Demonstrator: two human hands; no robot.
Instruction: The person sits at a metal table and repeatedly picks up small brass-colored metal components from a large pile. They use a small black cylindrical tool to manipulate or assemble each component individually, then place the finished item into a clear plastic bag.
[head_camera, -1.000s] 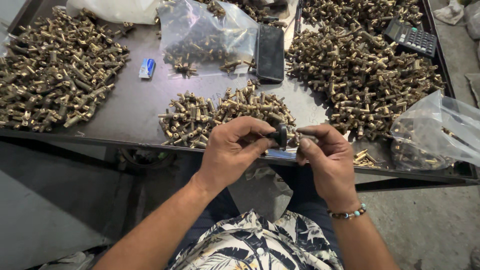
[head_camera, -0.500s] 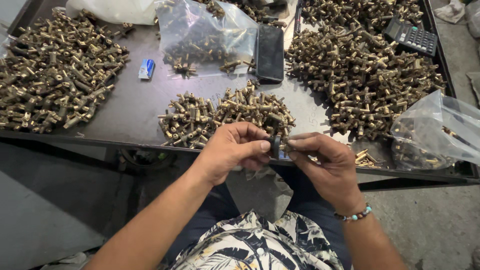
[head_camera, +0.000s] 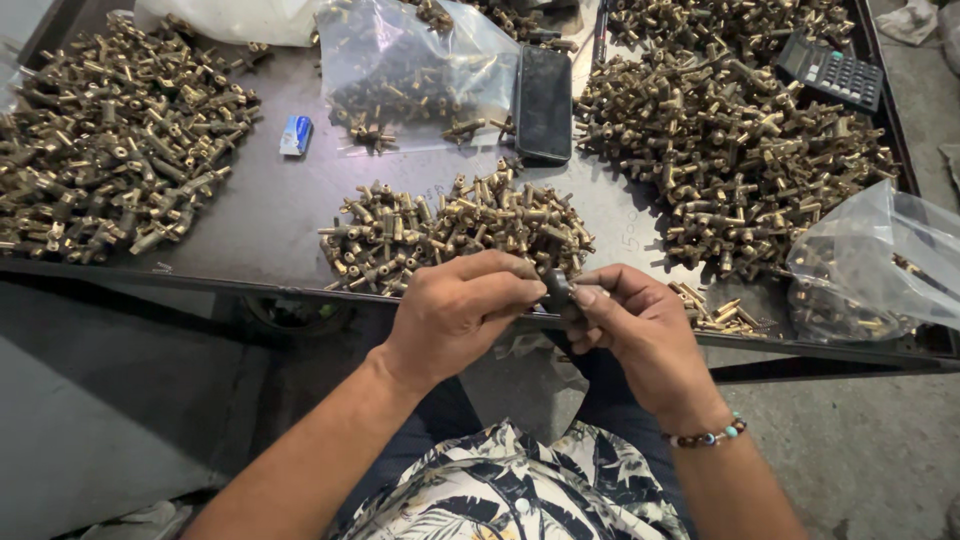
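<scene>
A black phone (head_camera: 543, 102), a calculator (head_camera: 830, 71) and a small blue packet (head_camera: 296, 134) lie on the dark table (head_camera: 270, 205).

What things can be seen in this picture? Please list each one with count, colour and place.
brass fittings: too many to count, dull gold, in three heaps on the table
table: one, dark, across the upper half
plastic bags: two clear with fittings, top centre and right edge
phone: one, black, top centre
calculator: one, dark, top right
small packet: one, blue and white, upper left
bead bracelet: one, on the right wrist
small dark part: one, between both hands
left hand: grip on the part
right hand: grip on the part
</scene>
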